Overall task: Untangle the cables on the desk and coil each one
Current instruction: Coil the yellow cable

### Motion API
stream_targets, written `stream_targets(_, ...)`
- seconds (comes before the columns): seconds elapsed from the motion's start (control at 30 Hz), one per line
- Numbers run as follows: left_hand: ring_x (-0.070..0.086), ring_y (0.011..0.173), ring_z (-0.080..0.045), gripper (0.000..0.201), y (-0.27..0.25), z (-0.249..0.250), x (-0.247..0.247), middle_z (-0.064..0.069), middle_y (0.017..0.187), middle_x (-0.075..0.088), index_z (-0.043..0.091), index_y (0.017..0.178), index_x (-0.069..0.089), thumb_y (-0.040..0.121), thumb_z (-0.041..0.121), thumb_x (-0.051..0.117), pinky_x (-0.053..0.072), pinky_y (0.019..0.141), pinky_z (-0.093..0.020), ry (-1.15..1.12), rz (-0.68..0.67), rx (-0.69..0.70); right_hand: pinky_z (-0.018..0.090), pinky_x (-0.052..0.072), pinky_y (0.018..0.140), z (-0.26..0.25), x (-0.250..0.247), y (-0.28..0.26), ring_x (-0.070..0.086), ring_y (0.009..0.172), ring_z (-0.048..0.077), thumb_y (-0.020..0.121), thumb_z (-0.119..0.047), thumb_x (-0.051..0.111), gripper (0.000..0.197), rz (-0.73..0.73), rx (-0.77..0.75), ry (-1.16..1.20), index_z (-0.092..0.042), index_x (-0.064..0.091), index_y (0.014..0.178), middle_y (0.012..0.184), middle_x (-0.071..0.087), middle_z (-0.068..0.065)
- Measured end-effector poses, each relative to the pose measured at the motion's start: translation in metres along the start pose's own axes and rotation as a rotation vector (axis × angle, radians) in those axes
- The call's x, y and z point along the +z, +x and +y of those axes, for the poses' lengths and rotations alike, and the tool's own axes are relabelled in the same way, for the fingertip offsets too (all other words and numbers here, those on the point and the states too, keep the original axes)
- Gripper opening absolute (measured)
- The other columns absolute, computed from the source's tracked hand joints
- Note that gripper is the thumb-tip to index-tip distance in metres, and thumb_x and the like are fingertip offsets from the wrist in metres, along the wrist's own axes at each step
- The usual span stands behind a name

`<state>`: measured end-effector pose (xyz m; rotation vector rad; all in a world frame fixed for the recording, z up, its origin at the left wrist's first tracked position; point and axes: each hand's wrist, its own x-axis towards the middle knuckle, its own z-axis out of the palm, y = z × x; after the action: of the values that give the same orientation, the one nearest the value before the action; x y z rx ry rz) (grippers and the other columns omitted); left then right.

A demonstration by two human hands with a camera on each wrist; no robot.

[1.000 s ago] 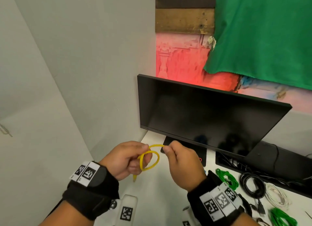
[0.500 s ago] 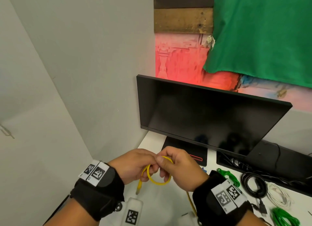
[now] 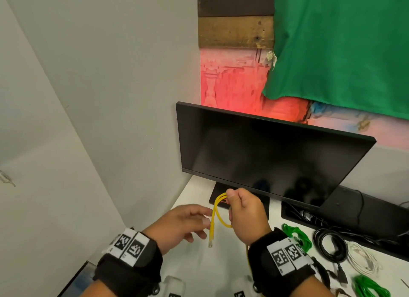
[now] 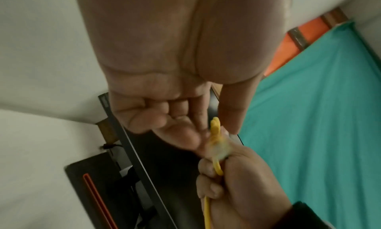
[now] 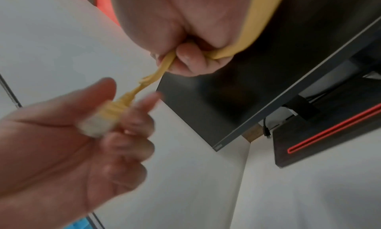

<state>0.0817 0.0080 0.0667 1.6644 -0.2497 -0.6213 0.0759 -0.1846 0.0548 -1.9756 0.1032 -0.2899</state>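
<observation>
The right hand grips the yellow cable in a closed fist, above the desk before the monitor. The plug hangs free. The left hand is beside it, fingers loosely spread, holding nothing.

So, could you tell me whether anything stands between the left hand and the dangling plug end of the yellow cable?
Nothing visible does. The left hand is open right beside the plug, which hangs free from the yellow cable gripped in the right hand. Whether the fingers touch it is unclear.
</observation>
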Motion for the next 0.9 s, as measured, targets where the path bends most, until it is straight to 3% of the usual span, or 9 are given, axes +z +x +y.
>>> stream_targets(0.1, 0.06, 0.064, -0.011, 0.032, 0.0, 0.003, 0.01, -0.001, 0.079, 0.071, 0.019, 0.09, 0.075, 0.072, 0.043, 0.067, 0.042, 0.06, -0.022, 0.083, -0.039, 0.028, 0.013, 0.041, 0.047, 0.004, 0.005, -0.002, 0.054, 0.049, 0.0, 0.103, -0.031, 0.045, 0.032, 0.017, 0.013, 0.03, -0.02, 0.057, 0.076, 0.053, 0.059, -0.015)
stream_targets(0.17, 0.053, 0.055, -0.013, 0.023, -0.002, 0.004, 0.007, -0.006, 0.071, 0.064, 0.015, 0.078, 0.075, 0.07, 0.037, 0.072, 0.042, 0.056, -0.022, -0.069, -0.052, 0.038, 0.015, 0.044, 0.049, 0.007, 0.005, -0.005, 0.058, 0.057, 0.0, 0.102, -0.038, 0.042, 0.031, 0.035, -0.031, -0.045, -0.028, 0.054, 0.075, 0.059, 0.062, -0.023)
stream_targets(0.3, 0.05, 0.056, -0.013, 0.018, 0.002, -0.001, 0.005, -0.006, 0.068, 0.058, 0.006, 0.082, 0.073, 0.079, 0.022, 0.069, 0.045, 0.056, -0.022, -0.478, 0.006, 0.124, 0.021, 0.041, 0.048, 0.014, 0.009, -0.015, 0.052, 0.054, 0.009, 0.093, -0.059, 0.029, 0.037, 0.033, -0.16, -0.236, -0.033, 0.045, 0.072, 0.058, 0.054, -0.006)
stream_targets(0.4, 0.05, 0.053, -0.012, 0.003, 0.008, -0.001, 0.012, 0.002, 0.06, 0.058, 0.02, 0.072, 0.072, 0.073, 0.023, 0.073, 0.043, 0.054, -0.022, -0.2, 0.16, 0.252, 0.021, 0.038, 0.05, 0.011, 0.018, -0.018, 0.048, 0.053, 0.009, 0.094, -0.055, 0.032, 0.037, 0.046, -0.171, -0.149, -0.03, 0.047, 0.072, 0.058, 0.049, -0.006)
stream_targets(0.47, 0.045, 0.052, -0.011, 0.02, 0.011, -0.003, 0.014, 0.007, 0.056, 0.053, 0.026, 0.066, 0.063, 0.062, 0.03, 0.082, 0.043, 0.053, -0.022, -0.008, 0.24, 0.311, 0.03, 0.044, 0.055, 0.006, 0.019, -0.018, 0.05, 0.056, 0.01, 0.099, -0.045, 0.039, 0.035, 0.043, -0.16, -0.087, -0.023, 0.053, 0.075, 0.06, 0.051, -0.005)
stream_targets(0.53, 0.042, 0.056, -0.012, 0.035, 0.014, -0.007, 0.014, 0.008, 0.06, 0.048, 0.031, 0.068, 0.053, 0.056, 0.036, 0.086, 0.044, 0.056, -0.025, 0.083, 0.28, 0.321, 0.029, 0.042, 0.055, 0.002, 0.017, -0.018, 0.048, 0.054, 0.008, 0.102, -0.034, 0.042, 0.033, 0.022, -0.142, -0.015, -0.019, 0.055, 0.076, 0.058, 0.049, -0.008)
stream_targets(0.63, 0.054, 0.062, -0.015, 0.024, 0.014, -0.011, 0.014, 0.007, 0.071, 0.058, 0.032, 0.08, 0.061, 0.066, 0.031, 0.08, 0.051, 0.063, -0.028, 0.032, 0.29, 0.351, 0.021, 0.039, 0.053, -0.006, 0.01, -0.016, 0.044, 0.052, 0.004, 0.104, -0.031, 0.04, 0.033, -0.033, -0.098, 0.095, -0.02, 0.054, 0.076, 0.058, 0.047, -0.006)
stream_targets(0.77, 0.058, 0.056, -0.017, 0.009, 0.01, -0.015, 0.012, 0.001, 0.064, 0.06, 0.023, 0.072, 0.066, 0.07, 0.022, 0.075, 0.049, 0.055, -0.025, -0.041, 0.281, 0.315, 0.024, 0.043, 0.054, -0.008, 0.006, -0.016, 0.046, 0.051, 0.005, 0.105, -0.032, 0.037, 0.035, -0.157, -0.076, 0.093, -0.018, 0.054, 0.079, 0.058, 0.049, -0.003)
stream_targets(0.9, 0.06, 0.061, -0.015, 0.004, 0.006, -0.013, 0.018, -0.001, 0.066, 0.064, 0.02, 0.076, 0.068, 0.078, 0.024, 0.069, 0.051, 0.056, -0.026, -0.074, 0.231, 0.322, 0.024, 0.046, 0.053, -0.008, 0.012, -0.02, 0.049, 0.052, 0.005, 0.105, -0.034, 0.037, 0.035, -0.211, -0.093, 0.086, -0.019, 0.055, 0.08, 0.058, 0.052, -0.004)
